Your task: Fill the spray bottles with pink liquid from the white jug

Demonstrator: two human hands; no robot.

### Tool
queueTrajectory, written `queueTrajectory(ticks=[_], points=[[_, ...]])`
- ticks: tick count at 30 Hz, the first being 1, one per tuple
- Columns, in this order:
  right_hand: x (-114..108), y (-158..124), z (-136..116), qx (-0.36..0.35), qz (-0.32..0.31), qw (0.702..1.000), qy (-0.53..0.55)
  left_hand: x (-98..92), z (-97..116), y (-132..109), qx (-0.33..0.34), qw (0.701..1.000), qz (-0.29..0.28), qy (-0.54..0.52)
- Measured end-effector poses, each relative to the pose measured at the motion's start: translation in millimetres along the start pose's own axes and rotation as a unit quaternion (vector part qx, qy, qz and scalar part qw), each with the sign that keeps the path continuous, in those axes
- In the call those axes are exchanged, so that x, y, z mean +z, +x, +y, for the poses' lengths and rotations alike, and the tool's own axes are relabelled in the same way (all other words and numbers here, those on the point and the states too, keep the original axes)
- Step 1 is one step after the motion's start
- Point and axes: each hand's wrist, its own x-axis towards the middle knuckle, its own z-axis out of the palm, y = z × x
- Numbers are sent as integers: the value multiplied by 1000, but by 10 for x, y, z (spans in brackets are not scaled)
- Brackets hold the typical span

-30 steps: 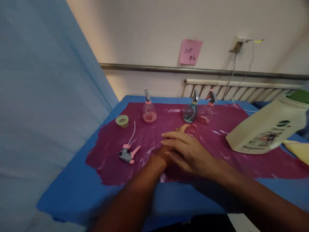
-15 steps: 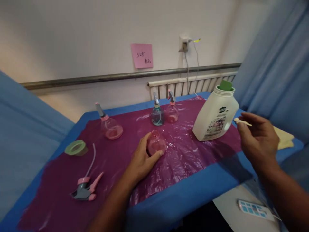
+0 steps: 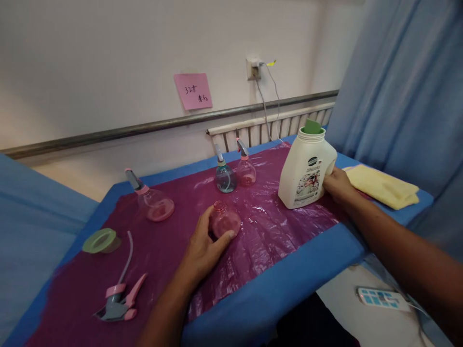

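My left hand point(image 3: 202, 246) is wrapped round an open pink round bottle point(image 3: 224, 220) that stands without a top on the purple plastic sheet point(image 3: 275, 226). My right hand point(image 3: 337, 185) is closed on the handle side of a white detergent jug point(image 3: 306, 168) with a green cap, standing upright at the sheet's right end. A loose grey and pink spray head point(image 3: 117, 303) with its tube lies near the front left. A green cup-shaped cap point(image 3: 100, 240) sits beside it, farther back.
A pink spray bottle point(image 3: 152, 202) stands at the left. A teal one point(image 3: 224, 176) and another pink one point(image 3: 246, 168) stand at the back. A folded yellow cloth point(image 3: 383, 186) lies at the right. Blue curtains hang on both sides. A remote point(image 3: 381, 298) lies below the table.
My right hand has gone from hovering in the air near the jug to gripping its handle side. My left hand stays on the pink bottle. The view has swung right.
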Motion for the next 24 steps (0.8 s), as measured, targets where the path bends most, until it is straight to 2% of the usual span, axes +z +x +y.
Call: queueTrajectory(ticks=[3,7,13,20,24], points=[[21,-21,-39,25,5,1000,5,4,-21,3,1,1000,2,-1],[-12,-71,-147,35,41,998,-19,18,-64,5,14,1000,-1,-8],[-177,-52,-493,16,65,994,-81,44,-106,-3,38,999,2,-15],[-188,-51,-1080,-37,9,990,-139,47,-94,-22,44,999,0,-10],[-67,-31,-1244,-62,-39,985,-156,39,-81,-30,40,999,-4,-21]])
